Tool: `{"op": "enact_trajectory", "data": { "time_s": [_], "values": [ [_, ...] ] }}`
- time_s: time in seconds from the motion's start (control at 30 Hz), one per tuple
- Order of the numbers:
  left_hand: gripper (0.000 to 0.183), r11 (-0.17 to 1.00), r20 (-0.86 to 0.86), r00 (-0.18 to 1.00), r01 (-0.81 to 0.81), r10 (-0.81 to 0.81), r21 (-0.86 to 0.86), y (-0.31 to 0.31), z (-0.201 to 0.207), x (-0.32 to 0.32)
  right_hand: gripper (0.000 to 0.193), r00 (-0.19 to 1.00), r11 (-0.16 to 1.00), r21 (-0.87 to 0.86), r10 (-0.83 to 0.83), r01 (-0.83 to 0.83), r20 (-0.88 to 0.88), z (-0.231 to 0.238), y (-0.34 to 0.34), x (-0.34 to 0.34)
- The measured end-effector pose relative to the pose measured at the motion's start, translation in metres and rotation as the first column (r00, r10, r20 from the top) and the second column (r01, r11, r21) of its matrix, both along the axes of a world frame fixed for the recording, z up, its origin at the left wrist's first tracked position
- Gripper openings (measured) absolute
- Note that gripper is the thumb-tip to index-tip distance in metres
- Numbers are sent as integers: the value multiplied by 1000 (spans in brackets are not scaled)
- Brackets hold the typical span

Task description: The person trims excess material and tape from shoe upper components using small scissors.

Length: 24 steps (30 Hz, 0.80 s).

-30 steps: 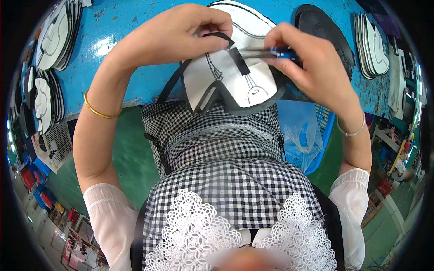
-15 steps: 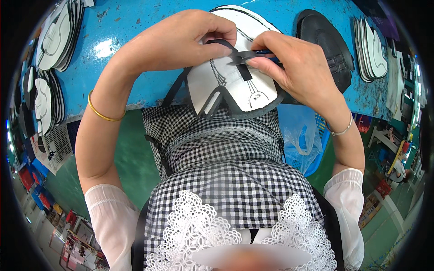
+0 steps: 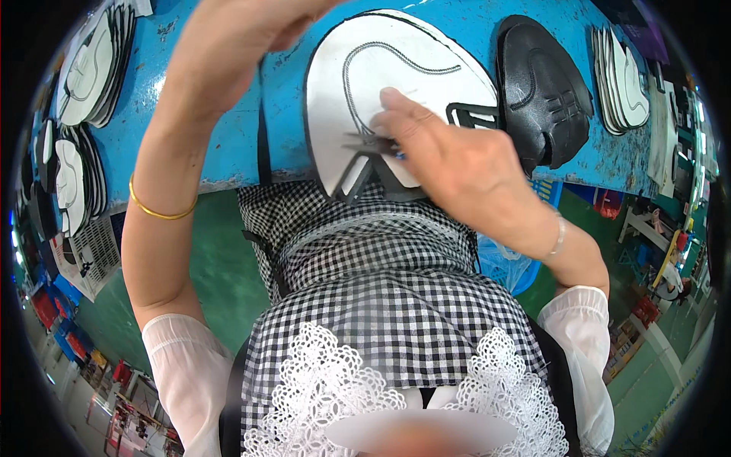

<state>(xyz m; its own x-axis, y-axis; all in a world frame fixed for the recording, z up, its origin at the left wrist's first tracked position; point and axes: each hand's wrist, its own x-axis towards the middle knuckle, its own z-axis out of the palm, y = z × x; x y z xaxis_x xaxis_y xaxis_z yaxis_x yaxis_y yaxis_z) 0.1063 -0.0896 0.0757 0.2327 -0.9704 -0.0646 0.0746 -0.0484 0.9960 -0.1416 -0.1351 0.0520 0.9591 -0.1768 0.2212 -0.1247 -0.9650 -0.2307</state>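
The white piece (image 3: 411, 57) lies at the upper centre of the frame on the blue desk (image 3: 225, 156), left of a black piece (image 3: 542, 95). Over its lower part, the right hand (image 3: 457, 156) has its blurred fingers closed around small snips (image 3: 387, 148); the left hand (image 3: 247, 34) is cut off at the upper edge, so I cannot tell its grip.

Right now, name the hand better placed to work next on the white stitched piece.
Probably the right hand: it is over the white stitched piece, holding a blurred dark tool, while the left hand is clear of it, partly out of view.
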Motion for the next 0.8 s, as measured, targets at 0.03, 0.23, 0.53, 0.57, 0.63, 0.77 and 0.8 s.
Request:
{"op": "enact_trajectory", "data": {
  "time_s": [0.03,0.23,0.53,0.57,0.63,0.77,0.8],
  "values": [
    [10,1000,-1,1000,7,-7,-1,-1,6,0,27,999,999,-36,-39,38,-33,-1,9,1],
    [16,965,324,936,-51,136,-257,4,36,-11,45,996,997,40,-69,66,64,-11,0,2],
    [7,969,214,945,237,-246,67,6,24,-30,21,836,149,988,-547,47,43,20,-57,-64],
    [7,968,214,944,243,-251,65,3,21,-29,21,833,151,987,-552,48,44,22,-48,-65],
    [7,974,174,958,224,-228,44,-4,15,-25,11,895,642,722,-441,259,71,16,-28,-59],
    [9,990,171,977,138,-130,-38,-8,18,-19,47,993,957,271,-113,103,21,18,0,-41],
    [10,990,198,973,127,-114,-54,-8,19,-18,45,992,957,263,-123,123,-16,14,3,-38]
  ]
}}
